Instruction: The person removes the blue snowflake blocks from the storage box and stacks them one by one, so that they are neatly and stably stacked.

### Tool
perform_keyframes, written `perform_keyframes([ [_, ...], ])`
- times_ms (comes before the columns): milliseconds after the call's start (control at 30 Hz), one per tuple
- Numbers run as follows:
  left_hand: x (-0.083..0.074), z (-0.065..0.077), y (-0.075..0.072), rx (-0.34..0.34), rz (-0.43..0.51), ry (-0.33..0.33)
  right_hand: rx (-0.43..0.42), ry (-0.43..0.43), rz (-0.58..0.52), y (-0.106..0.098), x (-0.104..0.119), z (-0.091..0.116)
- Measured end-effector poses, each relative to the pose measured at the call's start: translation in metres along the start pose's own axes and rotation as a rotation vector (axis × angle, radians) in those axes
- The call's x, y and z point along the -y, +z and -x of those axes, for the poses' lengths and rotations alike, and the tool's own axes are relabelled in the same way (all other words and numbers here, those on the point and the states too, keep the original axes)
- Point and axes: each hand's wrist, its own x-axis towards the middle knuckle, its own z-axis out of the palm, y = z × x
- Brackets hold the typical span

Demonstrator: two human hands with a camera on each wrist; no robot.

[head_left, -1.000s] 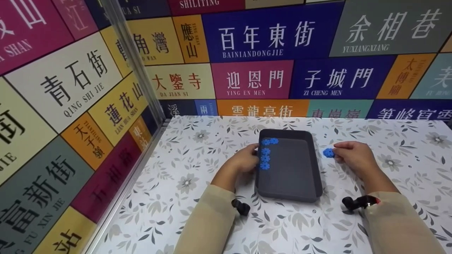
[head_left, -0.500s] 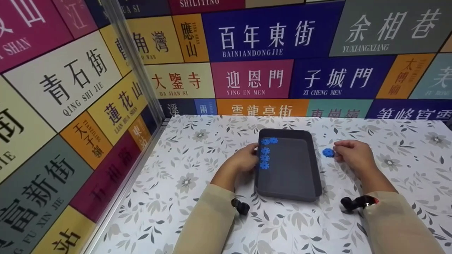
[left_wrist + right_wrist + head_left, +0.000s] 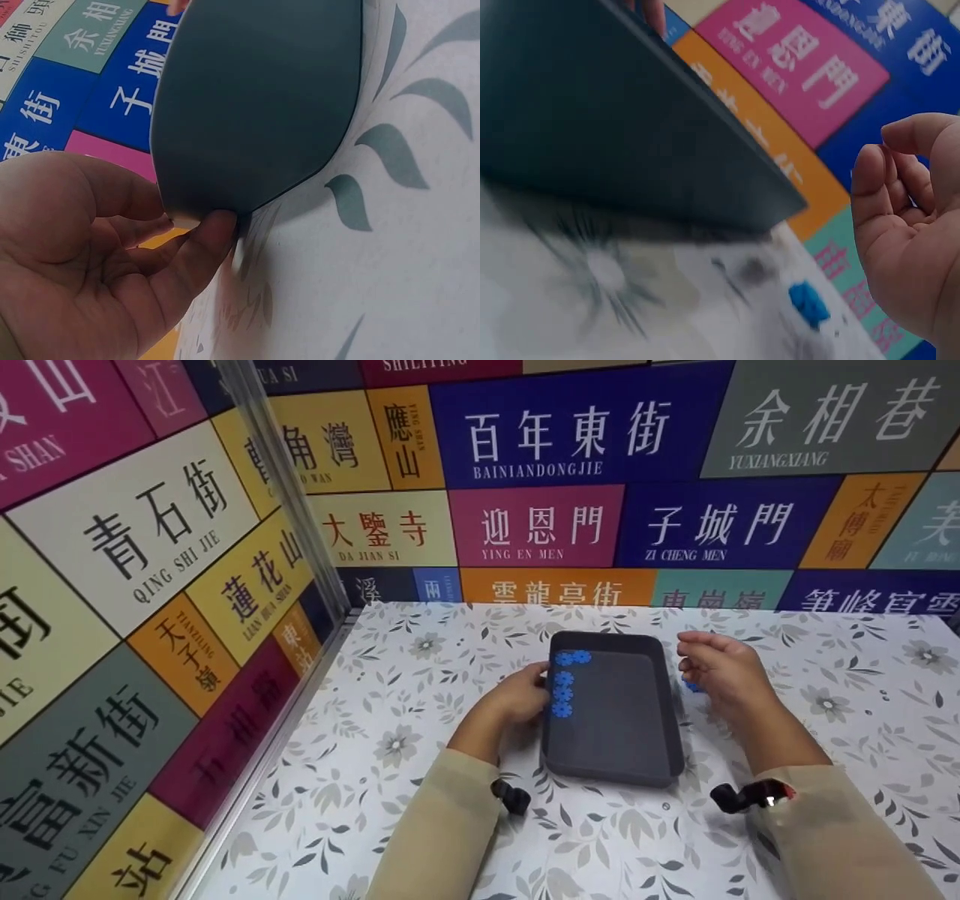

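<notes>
My left hand (image 3: 521,695) grips the left wall of a dark grey rectangular tray (image 3: 611,775). In the left wrist view its thumb and fingers (image 3: 214,236) close on the tray's corner edge. Several small blue flower-shaped pieces (image 3: 562,694) lie inside the tray along its left side, with one beside the top piece. My right hand (image 3: 724,671) hovers right of the tray, fingers loosely bent, with nothing showing between them. Below it a blue flower-shaped piece (image 3: 808,303) lies on the table, partly hidden by the hand in the head view.
The table (image 3: 420,840) has a white cloth with grey flowers and leaves. Walls of coloured street-name panels (image 3: 536,529) stand behind and to the left, with a metal strip (image 3: 289,495) at their corner. Black wrist cameras (image 3: 739,796) sit at the sleeves.
My right hand has left the blue piece at its fingertips and risen up and left towards the tray. The piece stays on the table. My left hand keeps its grip on the tray.
</notes>
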Motion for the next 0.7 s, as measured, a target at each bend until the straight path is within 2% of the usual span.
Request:
perform_keyframes([
  [200, 0.002, 0.002, 0.000, 0.013, 0.050, 0.006, 0.092, -0.051, -0.014, 0.033, 0.005, 0.009],
  [433, -0.001, 0.005, 0.000, 0.012, 0.072, -0.013, 0.109, -0.012, 0.050, 0.059, 0.007, 0.011],
  [567, -0.003, 0.006, 0.001, 0.002, 0.064, -0.018, 0.112, 0.035, 0.048, 0.070, 0.008, 0.002],
  [700, -0.005, 0.006, 0.001, -0.014, 0.048, -0.031, 0.098, 0.088, 0.029, 0.077, 0.007, -0.018],
])
